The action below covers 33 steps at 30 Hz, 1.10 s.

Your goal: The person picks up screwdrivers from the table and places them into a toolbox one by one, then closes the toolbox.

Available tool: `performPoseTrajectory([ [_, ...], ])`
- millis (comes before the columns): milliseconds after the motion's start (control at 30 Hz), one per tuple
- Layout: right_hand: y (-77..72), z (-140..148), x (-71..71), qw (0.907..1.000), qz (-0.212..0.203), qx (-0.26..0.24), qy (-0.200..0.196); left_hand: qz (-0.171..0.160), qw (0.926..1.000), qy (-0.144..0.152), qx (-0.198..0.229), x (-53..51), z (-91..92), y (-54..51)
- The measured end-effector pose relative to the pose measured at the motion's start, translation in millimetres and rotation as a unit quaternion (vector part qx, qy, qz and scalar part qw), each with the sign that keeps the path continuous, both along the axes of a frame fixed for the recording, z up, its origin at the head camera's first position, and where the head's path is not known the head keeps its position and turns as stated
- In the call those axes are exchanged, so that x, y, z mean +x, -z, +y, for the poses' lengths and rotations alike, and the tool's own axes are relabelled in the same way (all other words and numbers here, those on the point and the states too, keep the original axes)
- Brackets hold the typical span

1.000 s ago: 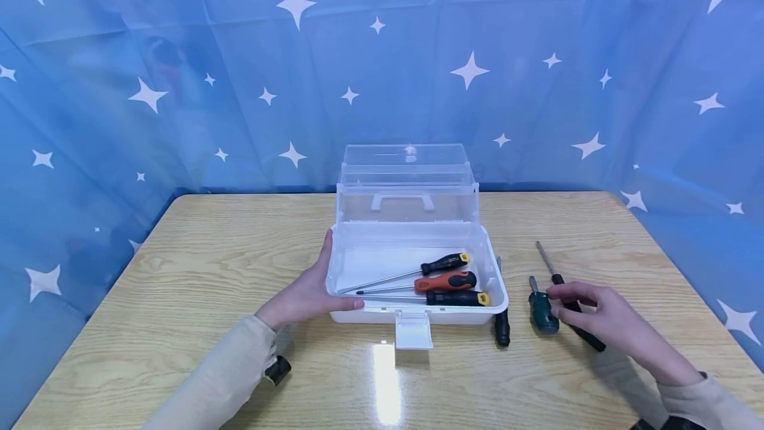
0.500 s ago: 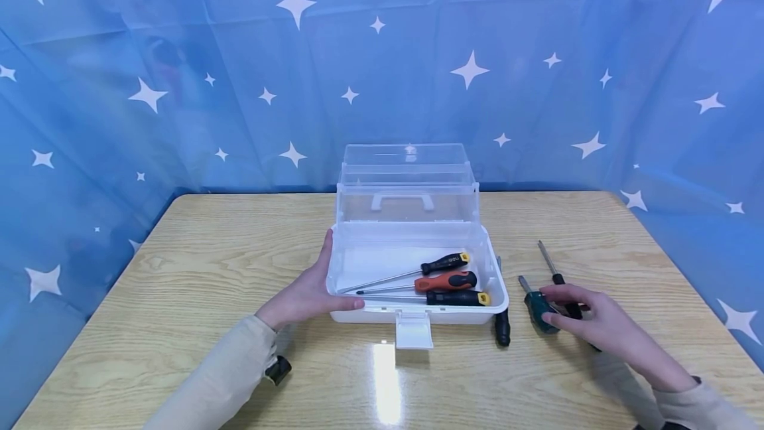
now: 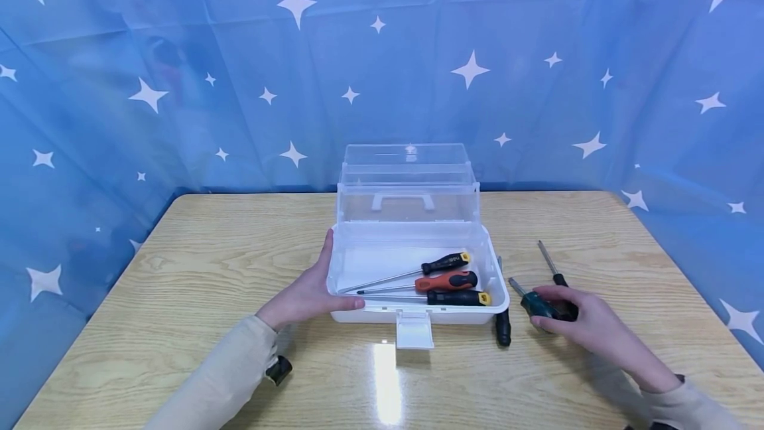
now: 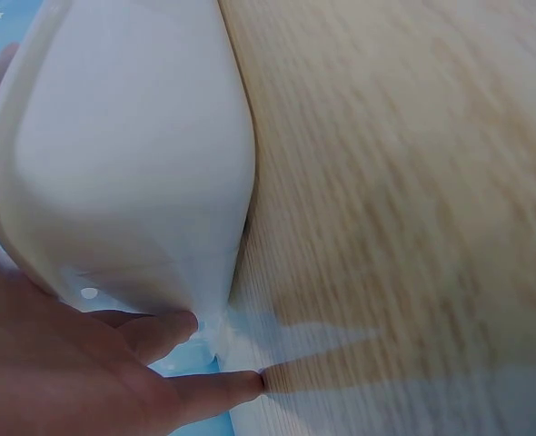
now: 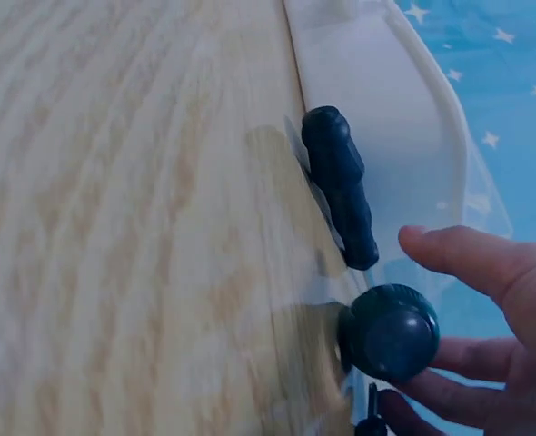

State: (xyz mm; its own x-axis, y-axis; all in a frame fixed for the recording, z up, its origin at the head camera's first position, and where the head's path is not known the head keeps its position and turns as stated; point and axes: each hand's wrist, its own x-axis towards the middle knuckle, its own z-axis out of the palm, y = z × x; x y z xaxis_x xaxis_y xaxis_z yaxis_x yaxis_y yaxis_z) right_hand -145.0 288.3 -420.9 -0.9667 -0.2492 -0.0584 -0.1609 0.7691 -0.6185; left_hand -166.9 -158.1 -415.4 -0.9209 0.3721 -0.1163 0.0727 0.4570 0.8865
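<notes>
My left hand (image 3: pixel 304 294) grips the left end of an open white toolbox (image 3: pixel 361 316), its thumb over the front rim. In the left wrist view, the hand (image 4: pixel 86 363) lies against the box's white wall (image 4: pixel 132 145). On the right, my right hand (image 3: pixel 587 324) is at a stubby green screwdriver (image 3: pixel 535 304) lying on the table. In the right wrist view, fingers touch one side of the green handle (image 5: pixel 391 331), while the thumb stands apart from it. A longer black screwdriver (image 3: pixel 560 279) lies partly hidden behind this hand.
Inside the box lie two black-and-yellow screwdrivers (image 3: pixel 456 298) and an orange-and-black screwdriver (image 3: pixel 444 281). Another black-handled screwdriver (image 3: pixel 503 328) lies against the box's right side. The clear lid (image 3: pixel 408 181) stands raised at the back, and the latch (image 3: pixel 414 332) hangs down in front.
My right hand has moved left over the green screwdriver, which has turned so its tip points further left. The long black screwdriver has shifted slightly. My left hand has stayed on the box.
</notes>
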Motion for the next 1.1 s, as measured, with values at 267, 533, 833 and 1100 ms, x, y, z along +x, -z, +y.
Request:
performPoseTrajectory([
  [267, 3.9, -5, -1.3, 0.9994, 0.033, 0.004, -0.001, 0.001, 1.0, -0.002, -0.002, -1.0, -0.2, 1.3],
  [533, 5.4, -2, -1.2, 0.9992, 0.033, -0.01, 0.018, 0.007, 0.9999, 0.004, 0.007, -0.3, 0.3, -0.1],
  [833, 4.4, 3, -4.5, 0.9983, 0.04, -0.028, 0.031, 0.013, 0.9997, 0.01, 0.02, -1.6, -0.1, 2.0],
  [1100, 2.1, 8, -7.1, 0.9978, 0.039, -0.041, 0.034, 0.008, 0.9999, 0.007, 0.003, 0.0, -0.1, -0.1],
])
